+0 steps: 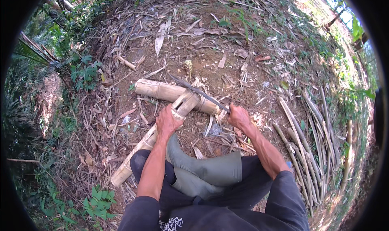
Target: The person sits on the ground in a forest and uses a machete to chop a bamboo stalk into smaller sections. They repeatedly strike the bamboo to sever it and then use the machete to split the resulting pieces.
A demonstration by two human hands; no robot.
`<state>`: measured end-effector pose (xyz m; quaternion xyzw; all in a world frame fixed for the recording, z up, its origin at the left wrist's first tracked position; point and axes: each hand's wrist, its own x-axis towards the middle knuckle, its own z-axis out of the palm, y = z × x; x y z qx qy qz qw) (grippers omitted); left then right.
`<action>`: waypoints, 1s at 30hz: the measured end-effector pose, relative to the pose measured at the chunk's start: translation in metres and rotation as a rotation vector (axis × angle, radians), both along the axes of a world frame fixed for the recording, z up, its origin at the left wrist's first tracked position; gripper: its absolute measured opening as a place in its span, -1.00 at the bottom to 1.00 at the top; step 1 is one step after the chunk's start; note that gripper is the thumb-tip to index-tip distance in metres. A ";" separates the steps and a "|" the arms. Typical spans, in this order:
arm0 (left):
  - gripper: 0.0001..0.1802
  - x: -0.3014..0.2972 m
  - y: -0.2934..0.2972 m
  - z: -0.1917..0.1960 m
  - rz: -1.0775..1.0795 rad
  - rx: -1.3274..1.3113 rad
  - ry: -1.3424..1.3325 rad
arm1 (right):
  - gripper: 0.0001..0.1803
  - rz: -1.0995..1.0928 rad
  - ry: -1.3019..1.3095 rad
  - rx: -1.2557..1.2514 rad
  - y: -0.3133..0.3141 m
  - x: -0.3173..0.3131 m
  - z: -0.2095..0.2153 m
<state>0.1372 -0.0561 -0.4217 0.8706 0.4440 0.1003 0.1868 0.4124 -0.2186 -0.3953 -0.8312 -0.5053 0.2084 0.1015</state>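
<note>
My left hand (167, 120) is wrapped round a long bamboo pole (137, 153), just below a dark slot cut in its wall. The pole slants from beside my left leg up to a short, thick bamboo log (160, 90), and its far end rests across that log. My right hand (239, 116) grips the handle end of a machete (198, 92). Its long dark blade points up and left, crossing over the pole's far end; whether it touches the bamboo I cannot tell. The handle itself is mostly hidden in my fist.
My green rubber boots (202, 170) are tucked close behind the bamboo. Cut poles (302, 150) lie in a pile at the right. Dry leaves and bamboo chips litter the sloping soil (227, 68). Green plants (85, 73) grow along the left side.
</note>
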 end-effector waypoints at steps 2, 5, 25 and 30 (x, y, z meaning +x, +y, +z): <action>-0.04 0.005 0.009 -0.003 0.005 0.025 -0.015 | -0.81 0.009 0.092 -0.047 0.005 -0.028 0.029; -0.05 0.003 0.004 -0.008 0.006 -0.005 0.082 | -0.75 0.227 0.226 0.311 0.033 -0.085 0.093; 0.07 0.008 0.025 0.004 -0.084 -0.240 0.029 | -0.84 -0.113 0.552 -0.153 -0.018 0.007 -0.027; -0.06 -0.003 0.047 -0.019 -0.142 -0.373 -0.051 | -0.77 -0.074 0.189 0.081 -0.016 -0.024 -0.019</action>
